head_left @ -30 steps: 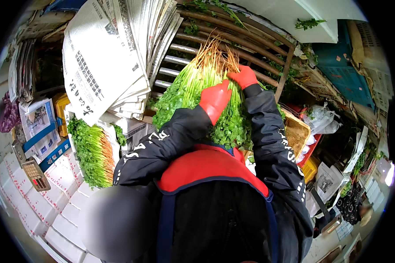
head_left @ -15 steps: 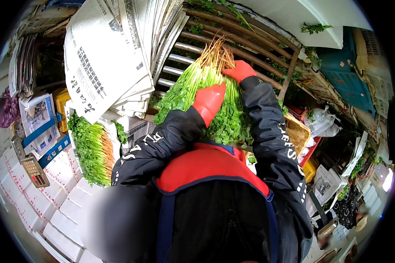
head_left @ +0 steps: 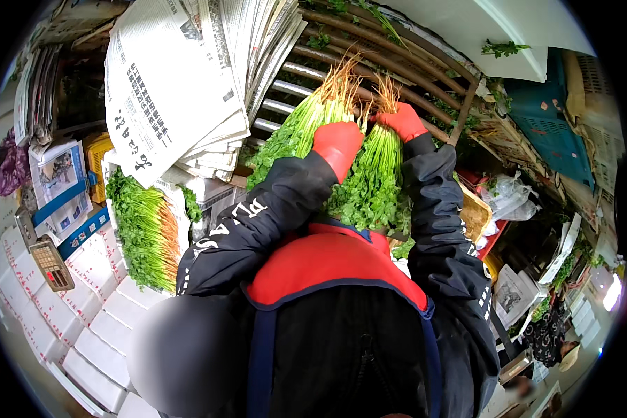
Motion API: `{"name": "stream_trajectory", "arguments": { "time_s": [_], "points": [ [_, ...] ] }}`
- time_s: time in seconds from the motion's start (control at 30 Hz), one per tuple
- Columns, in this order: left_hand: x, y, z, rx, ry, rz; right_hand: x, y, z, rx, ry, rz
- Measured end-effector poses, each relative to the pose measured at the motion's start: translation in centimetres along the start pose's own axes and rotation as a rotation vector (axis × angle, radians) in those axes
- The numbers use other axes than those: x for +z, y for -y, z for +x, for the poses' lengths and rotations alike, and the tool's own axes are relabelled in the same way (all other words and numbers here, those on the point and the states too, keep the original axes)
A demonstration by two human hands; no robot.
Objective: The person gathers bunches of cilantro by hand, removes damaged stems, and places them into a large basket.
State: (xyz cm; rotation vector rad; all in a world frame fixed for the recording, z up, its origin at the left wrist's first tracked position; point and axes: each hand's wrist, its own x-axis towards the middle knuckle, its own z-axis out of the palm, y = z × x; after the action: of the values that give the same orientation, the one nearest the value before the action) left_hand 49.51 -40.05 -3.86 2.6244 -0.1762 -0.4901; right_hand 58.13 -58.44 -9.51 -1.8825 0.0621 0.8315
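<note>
Leafy coriander with long pale stems and brown roots lies in front of me, parted into a left portion [head_left: 301,124] and a right portion [head_left: 375,164]. My right hand [head_left: 404,123], in a red glove, grips the right portion's stems just below the roots. Between the two portions, my red-gloved left hand [head_left: 338,148] is closed around coriander stems at the inner edge; its fingertips are partly hidden. Roots of both portions point away from me, and the leaves spread toward my red and dark apron [head_left: 327,268].
Brown slats [head_left: 411,66] form the work surface. A newspaper stack [head_left: 174,90] covers its left side. More coriander [head_left: 146,233] lies at the left near a scale [head_left: 51,263] and white boxes [head_left: 108,341]. At the right are a yellowish basket [head_left: 475,212] and a clear plastic bag [head_left: 512,198].
The single coriander pile has been parted, with a gap now between its root ends. My right hand has moved right with one portion; my left hand has shifted slightly.
</note>
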Motion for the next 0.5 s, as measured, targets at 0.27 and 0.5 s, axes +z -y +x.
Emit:
{"name": "stream_trajectory", "arguments": {
  "time_s": [0.27,0.5],
  "points": [
    [1.8,-0.4,1.5,-0.100,-0.013,0.033,2.3,-0.1,1.5,0.007,0.018,-0.080],
    [0.2,-0.1,0.0,-0.073,-0.181,-0.341,2.2,-0.3,-1.6,-0.053,0.017,0.410]
  ]
}}
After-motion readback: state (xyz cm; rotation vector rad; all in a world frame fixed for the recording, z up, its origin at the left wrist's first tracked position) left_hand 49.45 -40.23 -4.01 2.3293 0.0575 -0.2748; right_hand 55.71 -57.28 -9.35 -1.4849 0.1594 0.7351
